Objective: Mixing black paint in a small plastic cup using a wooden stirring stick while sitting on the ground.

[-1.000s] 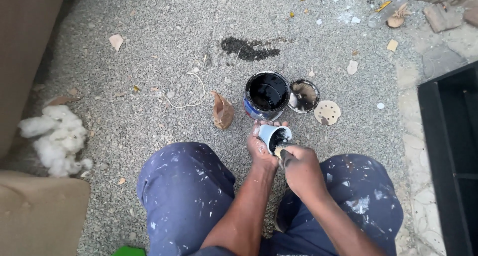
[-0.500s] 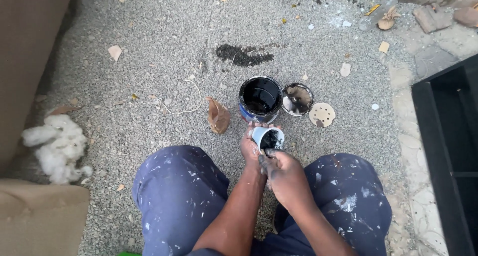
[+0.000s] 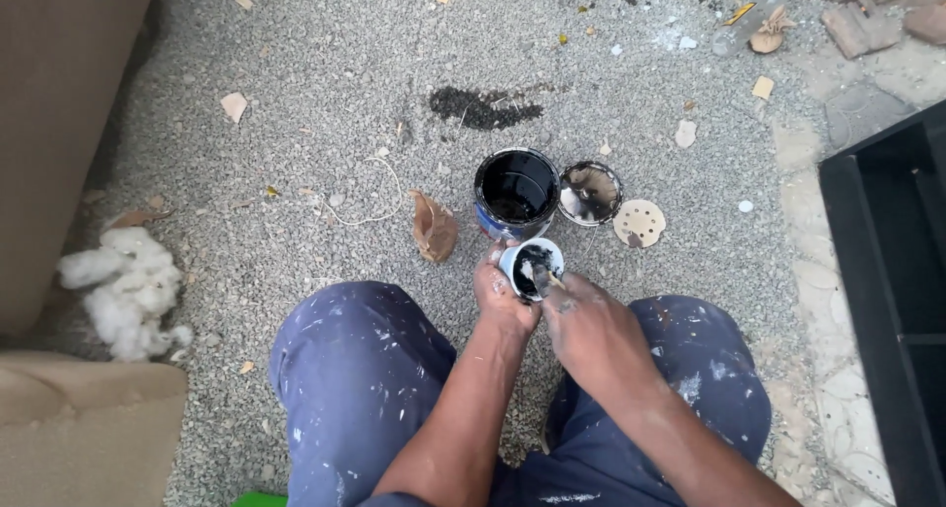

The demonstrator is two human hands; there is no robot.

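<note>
My left hand (image 3: 503, 292) grips a small white cup (image 3: 531, 264) smeared inside with black paint, held low over the gravel between my knees. My right hand (image 3: 589, 322) holds a thin stirring stick (image 3: 545, 278) whose tip dips into that cup. Just beyond the cup stands an open tin of black paint (image 3: 516, 192). Its paint-coated lid (image 3: 590, 193) lies beside the tin on the right.
A round perforated sanding disc (image 3: 640, 222) lies right of the lid. A dry brown leaf (image 3: 434, 227) lies left of the tin. A black paint stain (image 3: 479, 107) marks the gravel. White stuffing (image 3: 123, 287) and tan cushions (image 3: 69, 123) lie left; a black frame (image 3: 892, 300) stands right.
My right hand has shifted the stick within the cup, stirring. The view has drifted slightly; the tin and lid have stayed put.
</note>
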